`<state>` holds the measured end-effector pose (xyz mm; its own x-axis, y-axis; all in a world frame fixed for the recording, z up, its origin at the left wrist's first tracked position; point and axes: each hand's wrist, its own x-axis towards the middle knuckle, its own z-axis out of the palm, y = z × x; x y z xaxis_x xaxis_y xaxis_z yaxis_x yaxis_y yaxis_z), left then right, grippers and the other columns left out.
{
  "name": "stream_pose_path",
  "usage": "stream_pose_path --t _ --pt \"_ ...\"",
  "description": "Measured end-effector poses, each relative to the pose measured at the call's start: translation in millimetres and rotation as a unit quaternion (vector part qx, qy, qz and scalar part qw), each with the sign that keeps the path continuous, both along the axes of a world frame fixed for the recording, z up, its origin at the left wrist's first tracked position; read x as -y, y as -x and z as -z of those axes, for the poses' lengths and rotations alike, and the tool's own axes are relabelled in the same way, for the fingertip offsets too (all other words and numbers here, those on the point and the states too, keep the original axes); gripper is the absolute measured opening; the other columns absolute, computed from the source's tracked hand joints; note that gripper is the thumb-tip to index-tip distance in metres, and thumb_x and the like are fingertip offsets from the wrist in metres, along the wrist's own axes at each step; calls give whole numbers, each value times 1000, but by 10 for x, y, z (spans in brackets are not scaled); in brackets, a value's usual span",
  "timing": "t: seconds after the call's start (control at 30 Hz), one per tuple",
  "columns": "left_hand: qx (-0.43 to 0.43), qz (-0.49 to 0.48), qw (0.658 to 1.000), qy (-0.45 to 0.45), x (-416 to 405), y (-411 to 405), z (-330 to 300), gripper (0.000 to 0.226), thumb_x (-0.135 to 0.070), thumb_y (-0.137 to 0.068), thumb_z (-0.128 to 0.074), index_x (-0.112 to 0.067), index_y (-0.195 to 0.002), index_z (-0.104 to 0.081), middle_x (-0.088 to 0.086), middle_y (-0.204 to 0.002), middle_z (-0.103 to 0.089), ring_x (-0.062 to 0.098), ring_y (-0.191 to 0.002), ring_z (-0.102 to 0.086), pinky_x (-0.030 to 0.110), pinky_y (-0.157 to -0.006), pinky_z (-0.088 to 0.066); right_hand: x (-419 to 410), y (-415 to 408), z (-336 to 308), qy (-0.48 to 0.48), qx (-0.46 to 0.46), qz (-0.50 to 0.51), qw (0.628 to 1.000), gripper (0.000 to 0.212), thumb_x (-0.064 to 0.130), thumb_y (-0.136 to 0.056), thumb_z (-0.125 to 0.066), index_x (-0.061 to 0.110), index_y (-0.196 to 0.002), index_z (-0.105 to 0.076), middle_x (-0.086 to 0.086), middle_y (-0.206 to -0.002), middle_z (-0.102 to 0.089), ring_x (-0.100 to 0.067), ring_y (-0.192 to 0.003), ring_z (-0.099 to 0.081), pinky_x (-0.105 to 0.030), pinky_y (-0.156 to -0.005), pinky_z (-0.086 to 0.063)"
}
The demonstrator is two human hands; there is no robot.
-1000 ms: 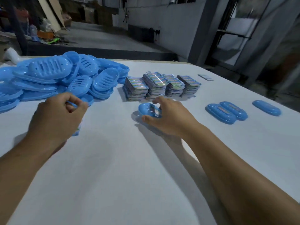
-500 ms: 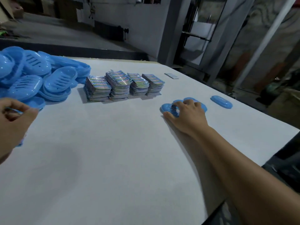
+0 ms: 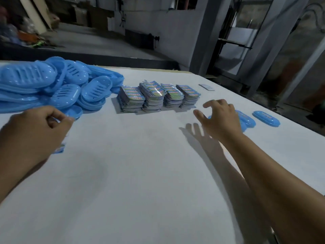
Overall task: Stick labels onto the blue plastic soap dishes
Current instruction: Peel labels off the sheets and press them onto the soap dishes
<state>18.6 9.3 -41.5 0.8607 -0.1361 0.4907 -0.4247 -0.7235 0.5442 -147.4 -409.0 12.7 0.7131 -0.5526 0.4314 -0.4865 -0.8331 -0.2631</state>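
A heap of blue plastic soap dishes [image 3: 52, 85] fills the table's far left. Several stacks of colourful labels [image 3: 156, 96] stand in a row at the middle back. At the right lie labelled blue dishes [image 3: 246, 119], partly hidden behind my right hand, and one more labelled dish [image 3: 266, 118] a little apart. My right hand [image 3: 221, 118] hovers just above those dishes with fingers spread and nothing in it. My left hand [image 3: 35, 131] is closed on a label sheet [image 3: 60, 148], whose lower edge shows beneath the palm.
The white table [image 3: 140, 182] runs to an edge at the far right. A small grey card [image 3: 206, 87] lies behind the label stacks. Beyond the table are a concrete floor, grey walls and a metal frame.
My right hand carried a labelled dish to the right, set it beside the other dishes, and has now lifted off with fingers spread. My left hand stayed closed on its sheet.
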Motion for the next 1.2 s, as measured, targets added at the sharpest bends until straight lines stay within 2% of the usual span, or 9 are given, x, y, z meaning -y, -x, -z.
stream_pose_path --t 0.1,0.2,0.3,0.5,0.7,0.87,1.0,1.1,1.2 --pt "4 -45 999 -22 59 322 -361 25 -57 -86 -59 -34 -79 -61 -15 -66 -61 27 -67 -60 42 -67 -53 -519 -298 -99 -65 -5 -143 988 25 55 -92 -63 31 -91 -65 18 -87 -66 -12 -89 -66 -29 -69 -44" --pt "-29 -79 994 -66 10 341 -472 22 -43 -95 -60 -27 -80 -61 -6 -74 -63 33 -79 -61 39 -70 -47 -1133 -567 -121 -118 -101 -294 943 18 50 -88 -68 32 -90 -70 23 -74 -69 6 -70 -64 -12 -55 -40" --pt "-45 -99 990 -93 -70 292 -497 19 -38 -98 -57 -23 -87 -63 2 -85 -68 35 -88 -63 40 -75 -49 -1643 -825 -66 -100 -134 -364 916 20 52 -87 -67 34 -94 -70 25 -78 -68 11 -73 -61 -11 -57 -40" --pt "-95 -128 981 -114 -131 222 -455 16 -40 -95 -57 -28 -95 -67 0 -98 -72 30 -93 -65 37 -77 -49 -2193 -1307 26 -114 -134 -357 917 20 47 -86 -66 30 -96 -69 13 -85 -72 -9 -79 -65 -26 -62 -44" --pt "-123 -62 984 -109 -149 213 -431 43 -48 -91 -68 -37 -131 -56 0 -130 -49 26 -109 -61 35 -87 -44 -2408 -1522 190 -88 -103 -347 928 49 32 -94 -53 37 -142 -50 2 -123 -65 -23 -114 -61 -33 -83 -45" --pt "-157 -14 976 -153 -175 227 -476 44 -38 -91 -67 -42 -135 -59 2 -136 -45 24 -131 -44 41 -111 -40 -2413 -1539 281 -71 -64 -356 930 26 36 -98 -58 36 -123 -64 3 -122 -54 -22 -105 -62 -35 -81 -48" --pt "-137 -31 979 -146 -218 256 -504 41 -37 -89 -68 -43 -129 -60 -3 -136 -48 20 -130 -44 39 -105 -43 -2318 -1504 298 -120 -11 -434 893 17 26 -98 -64 26 -114 -68 6 -125 -51 -14 -83 -59 -34 -83 -49" --pt "-121 -42 987 -98 -218 252 -484 51 -39 -88 -72 -38 -134 -52 -3 -138 -48 19 -126 -49 39 -99 -46 -2264 -1512 253 -151 43 -458 875 17 20 -100 -63 19 -116 -69 10 -128 -47 -9 -85 -61 -22 -84 -45" --pt "-92 -61 993 -38 -232 204 -480 69 -41 -86 -78 -36 -143 -40 -1 -144 -45 22 -131 -47 36 -100 -40 -2247 -1494 194 -208 95 -459 859 11 24 -103 -58 31 -108 -64 15 -111 -60 1 -85 -61 -20 -83 -49"
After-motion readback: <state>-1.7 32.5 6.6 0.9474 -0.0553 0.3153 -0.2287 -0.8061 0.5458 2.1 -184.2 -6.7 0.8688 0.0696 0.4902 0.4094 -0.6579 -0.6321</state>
